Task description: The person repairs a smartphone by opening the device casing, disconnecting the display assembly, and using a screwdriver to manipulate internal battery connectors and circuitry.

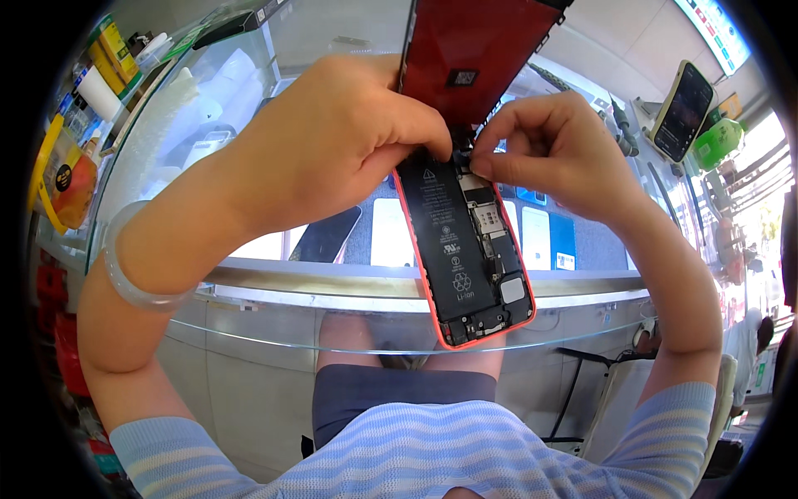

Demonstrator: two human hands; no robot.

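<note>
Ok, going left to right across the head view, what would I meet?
Yellow-rimmed container, translucent bangle, left hand, opened phone body, right hand, upright phone, green bottle.

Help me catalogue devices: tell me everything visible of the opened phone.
The phone is open over the counter edge, bottom end pointing down the picture. Its coral-red rim, plastic-looking, surrounds a long black battery with pale print; right of that sit metal plates and, lower, a pale square piece. A dark red panel bearing a square code stands raised at the top end, where left hand and right hand have fingertips, exact contact unclear.
</note>
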